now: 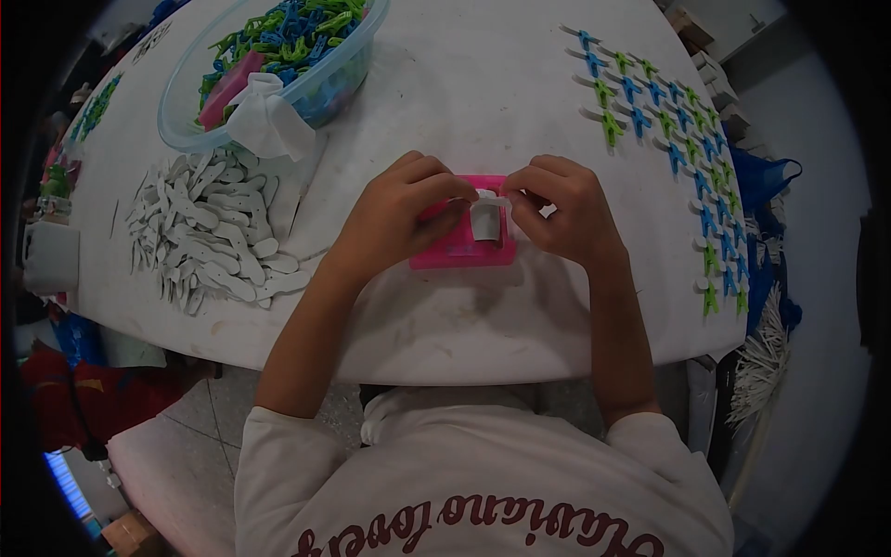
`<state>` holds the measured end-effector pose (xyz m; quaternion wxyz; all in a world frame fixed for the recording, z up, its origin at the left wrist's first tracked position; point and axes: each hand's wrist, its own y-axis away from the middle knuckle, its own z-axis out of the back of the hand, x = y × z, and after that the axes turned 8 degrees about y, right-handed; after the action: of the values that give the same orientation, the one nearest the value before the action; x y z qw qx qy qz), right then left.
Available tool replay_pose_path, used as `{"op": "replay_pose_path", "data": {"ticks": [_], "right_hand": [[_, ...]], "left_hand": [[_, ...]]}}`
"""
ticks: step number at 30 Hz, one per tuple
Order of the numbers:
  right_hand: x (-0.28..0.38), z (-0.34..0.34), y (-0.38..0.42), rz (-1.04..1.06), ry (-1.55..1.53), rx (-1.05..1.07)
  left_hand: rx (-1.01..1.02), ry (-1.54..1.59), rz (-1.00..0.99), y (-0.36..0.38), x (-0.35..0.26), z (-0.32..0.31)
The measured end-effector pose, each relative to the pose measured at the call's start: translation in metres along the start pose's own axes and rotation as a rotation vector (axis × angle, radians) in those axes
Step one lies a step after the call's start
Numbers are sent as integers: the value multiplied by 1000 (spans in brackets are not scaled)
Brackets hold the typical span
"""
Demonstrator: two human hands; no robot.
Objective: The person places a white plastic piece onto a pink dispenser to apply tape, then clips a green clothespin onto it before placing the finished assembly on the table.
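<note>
Hands (478,206), pink tray (455,249), clothespin basin (364,58)

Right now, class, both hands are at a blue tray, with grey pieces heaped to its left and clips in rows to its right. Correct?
The tray is pink, not blue, as the head view shows. The rest holds: left hand and right hand at it, grey pieces left, clips right.

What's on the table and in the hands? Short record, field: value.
left hand: fingertips at white strip, grip unclear
right hand: fingertips at same strip
below hands: pink tray
far left: basin of blue and green clips
near left: loose pile of white pieces
right: spread rows of blue and green clips with white pieces
</note>
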<state>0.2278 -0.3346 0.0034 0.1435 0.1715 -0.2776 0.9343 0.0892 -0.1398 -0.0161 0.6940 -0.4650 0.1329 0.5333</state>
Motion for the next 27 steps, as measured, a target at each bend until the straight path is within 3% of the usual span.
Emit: {"op": "replay_pose_path", "data": {"ticks": [27], "right_hand": [[-3,-2,-1,37,22,-26]], "left_hand": [[5,17,6,0,0,1]]}}
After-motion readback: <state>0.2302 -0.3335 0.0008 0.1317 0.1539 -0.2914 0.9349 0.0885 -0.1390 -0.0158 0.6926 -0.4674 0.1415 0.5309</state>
